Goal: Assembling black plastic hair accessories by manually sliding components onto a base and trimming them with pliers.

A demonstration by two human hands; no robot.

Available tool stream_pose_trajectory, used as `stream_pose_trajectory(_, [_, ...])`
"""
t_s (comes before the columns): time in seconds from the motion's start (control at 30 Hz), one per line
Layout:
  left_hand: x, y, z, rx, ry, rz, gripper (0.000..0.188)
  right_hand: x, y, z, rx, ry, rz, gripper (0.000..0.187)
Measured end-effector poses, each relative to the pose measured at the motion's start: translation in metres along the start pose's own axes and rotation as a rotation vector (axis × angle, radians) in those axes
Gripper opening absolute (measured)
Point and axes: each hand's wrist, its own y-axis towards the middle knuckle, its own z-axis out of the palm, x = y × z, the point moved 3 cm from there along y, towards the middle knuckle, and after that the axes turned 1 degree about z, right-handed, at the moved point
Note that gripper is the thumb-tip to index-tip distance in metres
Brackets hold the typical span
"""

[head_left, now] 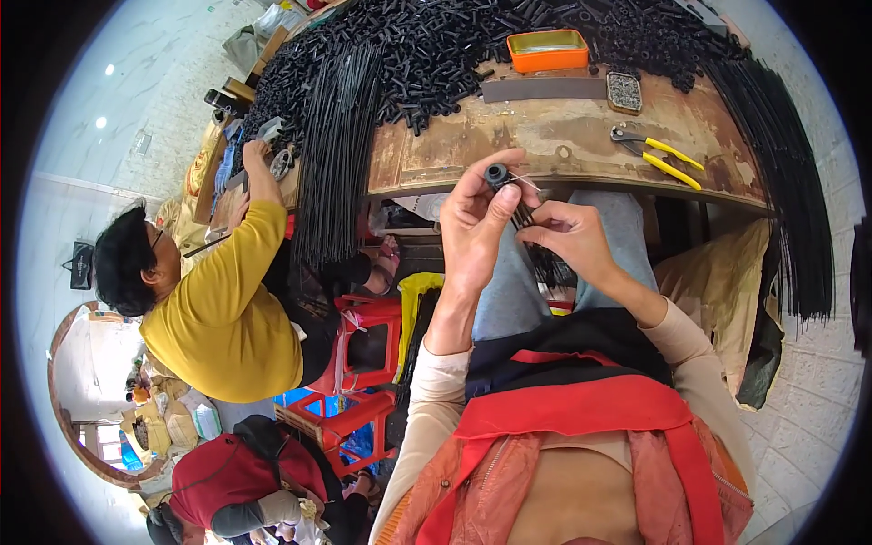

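Observation:
My left hand (474, 222) is raised in front of the table's near edge, thumb and fingers closed round a short black tube (496, 173) with its round open end facing up. A thin pale wire or strip sticks out beside the tube. Close by on the right, my right hand (574, 238) is pinched at the lower end of the tube, where thin dark strands (545, 265) hang down over my lap. What exactly its fingertips grip is hidden. Yellow-handled pliers (661, 156) lie on the wooden table (436, 159) beyond my right hand.
Black tube pieces (418, 64) are heaped along the table's back. Long black rods (338, 154) hang over the edge at left, more rods (790, 182) at right. An orange tin (548, 51) and small metal box (624, 92) stand behind. A co-worker in yellow (227, 318) sits at left.

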Motion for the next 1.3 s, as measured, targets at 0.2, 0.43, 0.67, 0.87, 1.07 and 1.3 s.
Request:
stream_pose_trajectory(0.2, [0.034,0.0,-0.012,-0.079,0.108,0.046,0.03,-0.025,-0.004,-0.02,-0.008,-0.791,-0.411,0.018])
stream_pose_trajectory(0.43, [0.049,0.01,-0.02,-0.108,0.227,-0.002,0.028,0.006,0.009,-0.134,-0.321,-1.24,-0.414,0.025])
stream_pose_trajectory(0.67, [0.053,0.016,-0.022,0.114,-0.042,-0.12,0.019,-0.031,0.041,-0.21,-0.106,-1.224,-0.22,0.042])
stream_pose_trajectory(0.87, [0.033,-0.002,-0.007,-0.001,-0.242,-0.166,0.021,-0.001,0.017,-0.17,-0.185,-0.076,0.099,0.024])
stream_pose_trajectory(1.07, [0.005,-0.023,0.007,0.017,-0.019,-0.14,0.025,0.061,-0.031,-0.088,0.256,-0.234,0.503,0.029])
stream_pose_trajectory(1.3, [-0.016,-0.047,0.021,0.237,0.103,-0.121,0.034,0.105,-0.05,-0.056,0.001,-1.1,-0.52,0.067])
